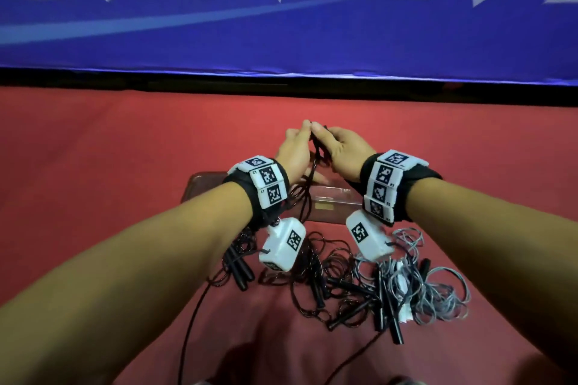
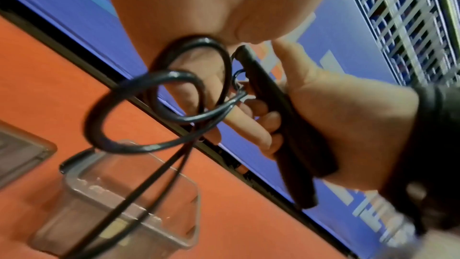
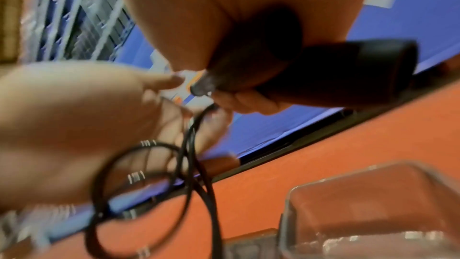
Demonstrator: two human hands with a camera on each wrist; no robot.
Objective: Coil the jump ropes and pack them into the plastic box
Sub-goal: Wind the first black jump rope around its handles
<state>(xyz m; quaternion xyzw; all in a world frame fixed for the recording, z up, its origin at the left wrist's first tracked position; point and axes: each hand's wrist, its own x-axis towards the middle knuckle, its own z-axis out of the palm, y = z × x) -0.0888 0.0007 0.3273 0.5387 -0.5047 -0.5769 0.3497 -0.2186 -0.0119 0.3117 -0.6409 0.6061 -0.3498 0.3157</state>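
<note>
my right hand (image 1: 344, 151) is curled round the black handles (image 2: 281, 123) of one jump rope (image 2: 159, 109), gripping them together in the fist. my left hand (image 1: 292, 153) sits right against it, fingertips pinching the cord near the handle tips, with a couple of loose loops hanging beneath; how firmly those fingers grip i can't tell through the blur. from the loops two strands of cord drop down toward the floor.

just below my hands, on the red mat (image 1: 125, 150), stands the clear plastic box (image 1: 331, 200), open at the top. apart from a small yellowish patch on its bottom i can see nothing in it, so i judge no rope is packed yet. its lid (image 2: 22, 151) seems to lie beside it.

nearer to me lies the pile of black ropes (image 1: 328, 287), tangled with their handles, and to the right a grey rope (image 1: 438, 287), all uncoiled.

so i'd say this is early: the first rope is only partly wound, and the rest of the heap is waiting.
</note>
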